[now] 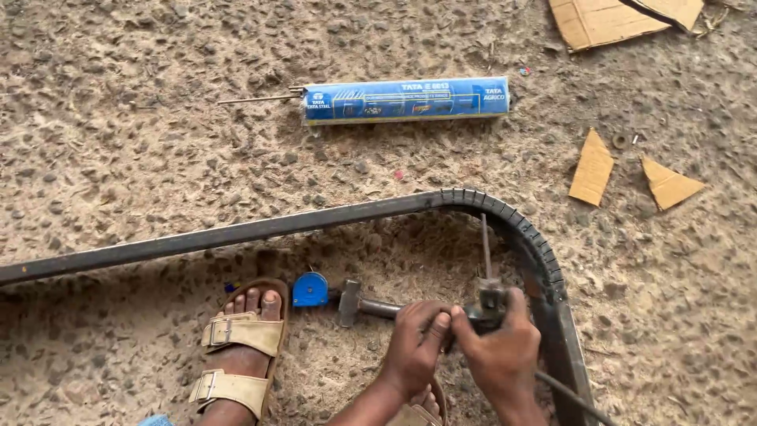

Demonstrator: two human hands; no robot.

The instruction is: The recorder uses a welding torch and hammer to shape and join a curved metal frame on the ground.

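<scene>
Both hands meet low in the frame: the right hand [505, 355] is wrapped around a welding electrode holder [487, 304] with a thin rod [486, 246] standing up from it, and the left hand [416, 343] pinches at the holder's near side, fingers closed. Just beside them bends a dark metal bar [544, 264] on the gravel floor [158, 142]. A hammer [359, 304] lies partly hidden behind the left hand. The holder's cable [572, 398] runs out of frame.

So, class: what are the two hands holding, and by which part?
Both hands, left hand and right hand, grip an electrode holder at its handle end; a rod sticks up from its clamp.
</scene>
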